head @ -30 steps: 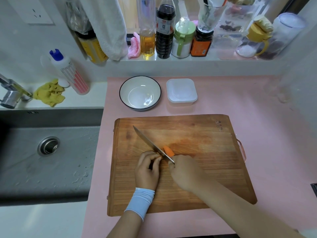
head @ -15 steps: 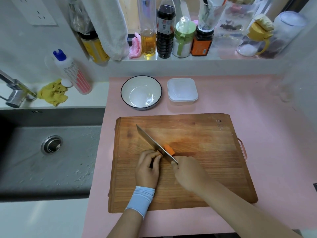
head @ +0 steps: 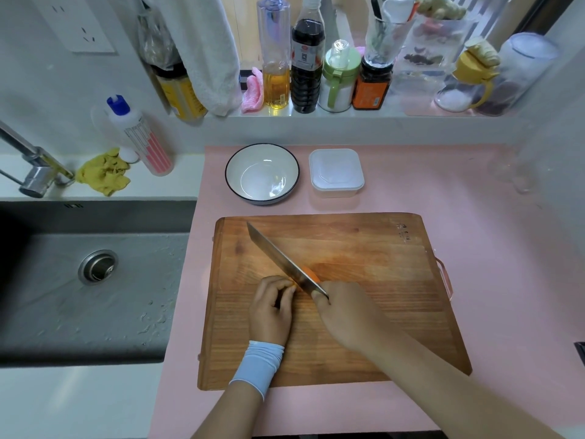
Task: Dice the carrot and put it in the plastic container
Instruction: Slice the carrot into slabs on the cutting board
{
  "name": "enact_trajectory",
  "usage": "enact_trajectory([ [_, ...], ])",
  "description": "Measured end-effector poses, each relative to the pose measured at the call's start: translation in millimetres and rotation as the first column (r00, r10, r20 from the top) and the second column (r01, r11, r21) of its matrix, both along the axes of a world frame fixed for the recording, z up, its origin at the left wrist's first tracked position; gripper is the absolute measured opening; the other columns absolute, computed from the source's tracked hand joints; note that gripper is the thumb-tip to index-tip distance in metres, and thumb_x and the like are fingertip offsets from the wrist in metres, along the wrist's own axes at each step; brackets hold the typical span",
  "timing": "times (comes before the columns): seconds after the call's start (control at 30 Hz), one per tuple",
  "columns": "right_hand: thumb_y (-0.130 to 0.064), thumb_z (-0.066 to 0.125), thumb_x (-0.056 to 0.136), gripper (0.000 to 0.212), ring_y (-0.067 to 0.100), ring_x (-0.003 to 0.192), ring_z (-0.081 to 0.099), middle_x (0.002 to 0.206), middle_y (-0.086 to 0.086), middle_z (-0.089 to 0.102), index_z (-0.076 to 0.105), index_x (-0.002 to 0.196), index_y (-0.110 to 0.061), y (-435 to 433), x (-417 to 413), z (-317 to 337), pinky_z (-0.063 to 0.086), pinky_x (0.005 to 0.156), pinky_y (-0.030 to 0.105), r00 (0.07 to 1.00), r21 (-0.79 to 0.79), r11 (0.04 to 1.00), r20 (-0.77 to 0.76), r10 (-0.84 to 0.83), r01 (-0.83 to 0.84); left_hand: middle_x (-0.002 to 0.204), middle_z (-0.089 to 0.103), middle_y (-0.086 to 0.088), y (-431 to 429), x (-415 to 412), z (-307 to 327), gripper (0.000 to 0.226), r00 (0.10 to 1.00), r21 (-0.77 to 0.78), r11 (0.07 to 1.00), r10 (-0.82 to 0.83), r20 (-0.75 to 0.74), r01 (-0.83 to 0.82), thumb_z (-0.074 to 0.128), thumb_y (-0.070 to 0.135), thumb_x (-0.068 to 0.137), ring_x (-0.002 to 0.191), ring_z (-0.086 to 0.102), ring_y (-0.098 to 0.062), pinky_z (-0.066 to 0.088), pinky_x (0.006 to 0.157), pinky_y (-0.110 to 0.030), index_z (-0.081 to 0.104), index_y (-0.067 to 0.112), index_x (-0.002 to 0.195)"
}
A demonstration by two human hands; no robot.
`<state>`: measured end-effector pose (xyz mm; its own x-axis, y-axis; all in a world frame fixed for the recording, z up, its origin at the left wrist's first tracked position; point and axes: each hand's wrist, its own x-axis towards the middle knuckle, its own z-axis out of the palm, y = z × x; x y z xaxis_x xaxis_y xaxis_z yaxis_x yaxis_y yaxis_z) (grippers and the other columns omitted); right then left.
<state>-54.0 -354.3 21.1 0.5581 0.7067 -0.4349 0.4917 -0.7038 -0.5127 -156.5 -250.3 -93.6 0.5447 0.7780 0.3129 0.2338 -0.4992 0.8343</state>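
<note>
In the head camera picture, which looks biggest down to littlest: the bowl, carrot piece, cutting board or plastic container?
1. cutting board
2. bowl
3. plastic container, slightly smaller than the bowl
4. carrot piece, partly hidden

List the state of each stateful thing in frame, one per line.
carrot: on the cutting board, under the blade, mostly hidden.
knife: gripped by the right hand, blade angled across the carrot.
left hand: fingers curled, holding the carrot.
bowl: upright, empty.
plastic container: behind the board, no carrot seen in it; lid unclear.
sink: wet, no water running.
</note>
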Motion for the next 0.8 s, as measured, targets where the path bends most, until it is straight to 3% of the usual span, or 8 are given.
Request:
enact_trajectory([
  [0.2,-0.033,0.042,0.103,0.041,0.006,0.051,0.039,0.058,-0.013,0.041,0.032,0.064,-0.041,-5,-6,12,0.025,0.048,0.02,1.0,0.034,0.999,0.006,0.007,-0.007,0.091,0.064,0.002,1,0,0,0.012,1.0,0.008,1.0,-0.002,0.014,0.002,0.074,-0.004,0.079,0.088,0.061,-0.006,0.048,0.082,-0.018,0.07,0.007,0.083],
  [0.33,-0.033,0.041,0.103,0.033,0.012,0.054,0.045,0.062,-0.01,0.05,0.043,0.07,-0.034,-7,-6,14,0.028,0.047,0.023,0.999,0.024,0.999,0.026,0.028,-0.029,0.09,0.063,0.003,1,0,0,0.014,1.0,0.004,1.0,-0.004,0.014,0.004,0.074,-0.004,0.079,0.087,0.062,-0.008,0.048,0.082,-0.019,0.07,0.008,0.083],
  [0.47,-0.032,0.041,0.102,0.035,0.009,0.051,0.047,0.062,-0.009,0.053,0.043,0.067,-0.034,-9,-7,15,0.03,0.047,0.024,1.0,0.004,1.0,0.015,0.018,-0.018,0.089,0.063,0.003,1,0,0,0.012,1.0,0.0,1.0,-0.007,0.009,0.007,0.074,-0.003,0.079,0.086,0.061,-0.007,0.048,0.081,-0.018,0.07,0.007,0.082],
  [0.63,-0.035,0.041,0.102,0.023,0.012,0.054,0.051,0.065,-0.01,0.053,0.055,0.084,-0.033,-6,-6,16,0.031,0.048,0.025,1.0,-0.013,1.0,0.014,0.018,-0.018,0.089,0.063,0.003,2,-1,1,0.011,1.0,0.002,1.0,-0.009,0.007,0.009,0.074,-0.003,0.079,0.086,0.061,-0.006,0.047,0.081,-0.017,0.07,0.007,0.082],
  [0.8,-0.032,0.041,0.103,0.035,0.012,0.054,0.05,0.066,-0.005,0.055,0.041,0.068,-0.035,-4,-3,23,0.031,0.049,0.025,1.0,-0.078,0.996,-0.003,0.03,-0.03,0.087,0.063,0.003,1,0,1,0.013,1.0,-0.006,1.0,-0.002,0.007,0.002,0.074,-0.005,0.079,0.086,0.061,-0.005,0.047,0.081,-0.017,0.071,0.007,0.081],
])
